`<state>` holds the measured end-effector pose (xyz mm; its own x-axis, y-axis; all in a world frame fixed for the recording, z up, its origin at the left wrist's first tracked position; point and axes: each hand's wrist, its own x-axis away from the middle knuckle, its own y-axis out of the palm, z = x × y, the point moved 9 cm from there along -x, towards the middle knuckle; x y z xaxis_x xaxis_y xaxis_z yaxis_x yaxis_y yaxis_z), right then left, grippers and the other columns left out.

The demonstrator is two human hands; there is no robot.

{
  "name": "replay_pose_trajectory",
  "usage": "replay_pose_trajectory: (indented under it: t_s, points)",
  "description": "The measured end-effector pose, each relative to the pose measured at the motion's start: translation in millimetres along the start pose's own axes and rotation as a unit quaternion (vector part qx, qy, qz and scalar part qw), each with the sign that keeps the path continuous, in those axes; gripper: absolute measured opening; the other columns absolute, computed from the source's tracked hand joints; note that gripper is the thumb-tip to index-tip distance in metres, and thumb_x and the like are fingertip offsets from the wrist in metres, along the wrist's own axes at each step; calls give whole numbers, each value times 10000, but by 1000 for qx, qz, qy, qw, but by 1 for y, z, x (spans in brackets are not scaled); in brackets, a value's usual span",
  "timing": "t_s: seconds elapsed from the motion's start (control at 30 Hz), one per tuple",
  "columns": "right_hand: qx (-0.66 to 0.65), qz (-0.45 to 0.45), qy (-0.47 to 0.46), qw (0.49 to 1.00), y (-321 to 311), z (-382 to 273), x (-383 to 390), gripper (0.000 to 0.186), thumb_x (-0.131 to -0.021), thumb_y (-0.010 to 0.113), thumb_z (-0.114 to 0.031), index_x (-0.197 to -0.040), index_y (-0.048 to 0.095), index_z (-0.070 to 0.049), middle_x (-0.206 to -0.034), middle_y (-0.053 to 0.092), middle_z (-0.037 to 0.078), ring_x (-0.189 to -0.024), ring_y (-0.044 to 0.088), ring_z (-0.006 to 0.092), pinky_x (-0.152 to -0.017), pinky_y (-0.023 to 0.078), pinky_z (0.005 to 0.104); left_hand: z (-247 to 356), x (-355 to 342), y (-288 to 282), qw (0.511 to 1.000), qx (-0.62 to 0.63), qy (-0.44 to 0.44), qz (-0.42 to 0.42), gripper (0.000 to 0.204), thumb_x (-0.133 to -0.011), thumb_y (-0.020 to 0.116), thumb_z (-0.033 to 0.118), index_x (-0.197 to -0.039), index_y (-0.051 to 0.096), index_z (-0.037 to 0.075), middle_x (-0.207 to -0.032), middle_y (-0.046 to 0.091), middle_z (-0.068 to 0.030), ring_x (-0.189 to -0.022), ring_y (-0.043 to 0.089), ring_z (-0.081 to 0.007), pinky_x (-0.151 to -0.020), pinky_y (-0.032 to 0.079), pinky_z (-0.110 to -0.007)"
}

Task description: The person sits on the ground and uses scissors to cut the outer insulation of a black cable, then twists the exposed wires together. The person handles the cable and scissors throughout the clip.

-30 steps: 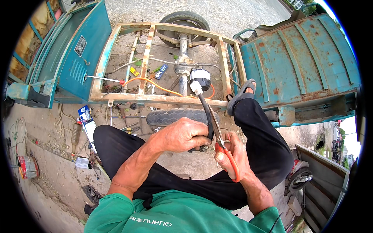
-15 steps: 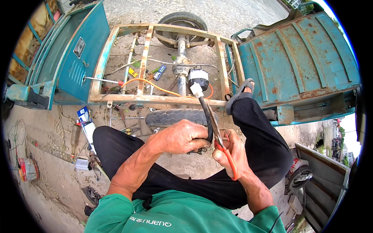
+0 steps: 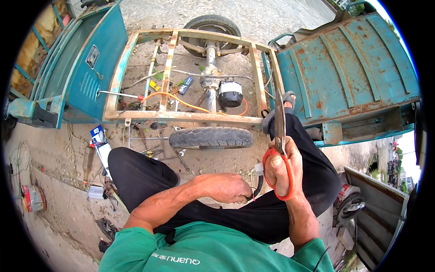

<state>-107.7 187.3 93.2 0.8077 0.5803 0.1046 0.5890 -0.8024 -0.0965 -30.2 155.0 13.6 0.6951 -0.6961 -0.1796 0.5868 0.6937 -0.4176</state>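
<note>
My right hand [image 3: 283, 172] grips a pair of scissors [image 3: 280, 131] with orange handles, its blades pointing up and appearing closed. Lower and to the left, my left hand [image 3: 229, 189] is closed on a black cable [image 3: 258, 186], which has a white plastic connector [image 3: 259, 169] at its upper end. A thin red wire shows by that hand. In front of me lies a rusty metal frame [image 3: 190, 117] with a black motor [image 3: 230, 95] on its axle and a tyre [image 3: 210, 138] at the near side.
Teal rusty body panels stand left [image 3: 97, 68] and right [image 3: 344, 68]. Several tools [image 3: 181, 156] lie on the dusty ground [image 3: 204, 167]. A bucket [image 3: 32, 197] is at lower left, a metal sheet [image 3: 376, 213] and small wheel [image 3: 349, 206] at lower right. My bent legs frame the hands.
The scissors have come away from the cable and risen upright in my right hand. My left hand has dropped toward my lap, carrying the cable and connector down with it.
</note>
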Motion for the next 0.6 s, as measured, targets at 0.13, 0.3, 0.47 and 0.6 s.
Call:
replay_pose_trajectory:
  t_s: [0.13,0.3,0.47,0.6]
  points:
    - [-22,35,-40,998,-11,-3,3,528,-868,723,-387,-1077,440,7,-639,483,-11,-418,396,38,-386,319,199,-10,14,-50,989,15,11,144,192,-853,660,157,-796,575,-5,-777,617,-158,-735,607,-367,-636,466,-448]
    - [-7,88,-16,996,-22,4,1,508,-844,762,-219,-1150,431,15,-692,577,25,-505,485,42,-445,390,197,-7,25,-77,989,35,-30,140,160,-853,670,166,-909,661,16,-792,641,-141,-710,623,-334,-632,481,-427]
    - [-12,69,-8,998,-13,13,-2,516,-821,739,-28,-1212,405,15,-853,689,94,-737,608,68,-641,492,228,2,14,-59,993,74,17,94,253,-879,634,207,-791,563,-19,-758,573,-177,-767,575,-393,-665,444,-472]
    - [-34,54,50,997,-10,20,-3,533,-815,732,-19,-1226,395,18,-859,673,97,-715,602,78,-633,486,227,4,10,-49,996,72,15,54,241,-883,635,208,-823,566,-14,-786,585,-171,-780,580,-394,-678,448,-483]
